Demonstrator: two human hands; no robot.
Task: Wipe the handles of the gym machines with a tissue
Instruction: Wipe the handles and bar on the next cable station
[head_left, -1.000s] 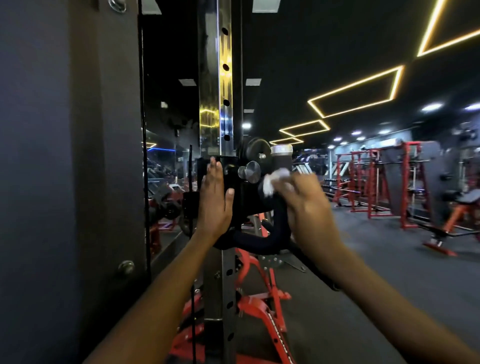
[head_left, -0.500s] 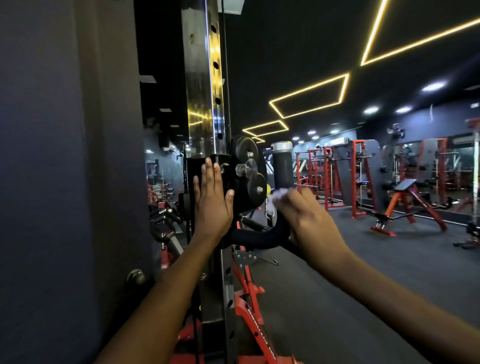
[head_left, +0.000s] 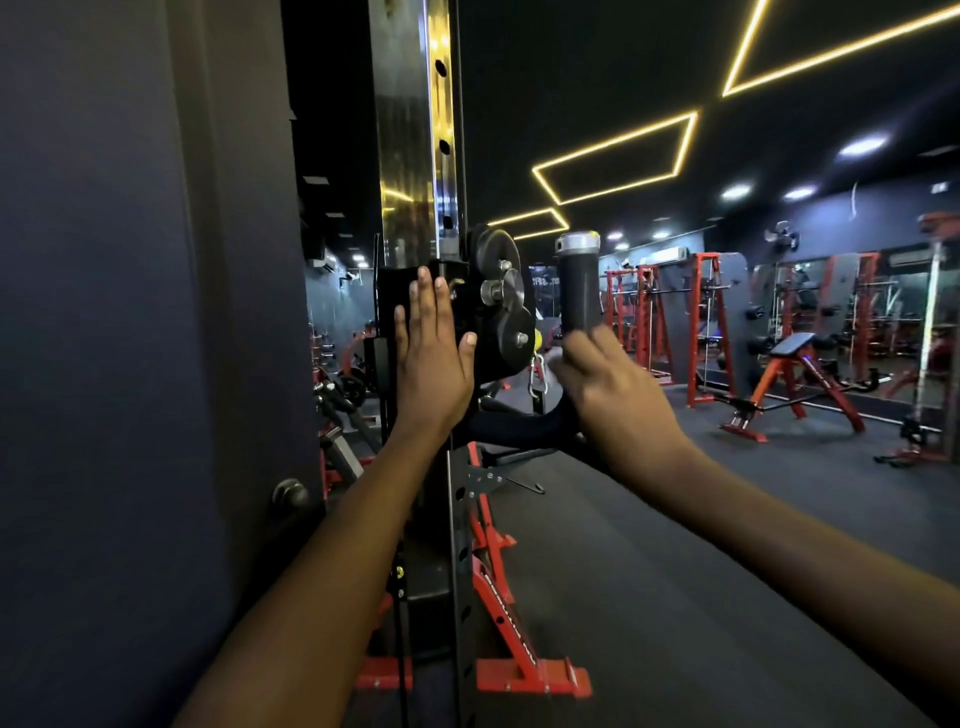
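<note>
A black curved handle (head_left: 579, 291) with a silver end cap rises beside the machine's upright post (head_left: 415, 156). My right hand (head_left: 608, 384) grips the handle's lower bend, fingers curled round it. A small bit of white tissue (head_left: 558, 358) shows blurred at my fingertips; most of it is hidden under the hand. My left hand (head_left: 431, 358) presses flat, fingers straight, against the black carriage block (head_left: 488, 322) on the post.
A dark wall panel (head_left: 130, 364) stands close on the left. Red frame legs (head_left: 498, 597) sit at the post's base. Red racks (head_left: 701, 322) and an incline bench (head_left: 795, 374) stand on the open dark floor to the right.
My right hand has slid down the handle from near the top to its lower bend, exposing more of the black grip. The left hand stays flat on the carriage.
</note>
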